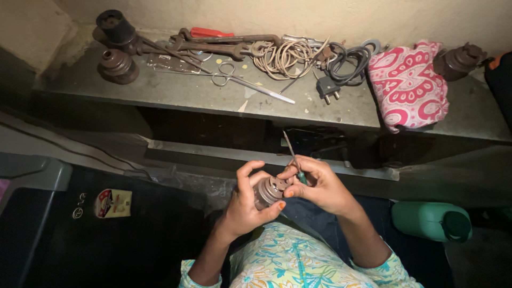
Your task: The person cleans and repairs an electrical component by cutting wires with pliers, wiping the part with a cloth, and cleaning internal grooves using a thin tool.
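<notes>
- I am watching the left hand wrapping its grip around a small round brown ribbed fitting with a metal top, holding it in the air above the lap.
- The right hand is pinching a thin green-handled screwdriver, tip meeting the fitting's top.
- I am judging that the tip could slip off and jab the left thumb, since nothing is bracing the fitting.
- The fitting is looking worn, dull and rust-toned.
- Further off, on the grey surface, steel scissors, coiled cable and a black plug are lying.
</notes>
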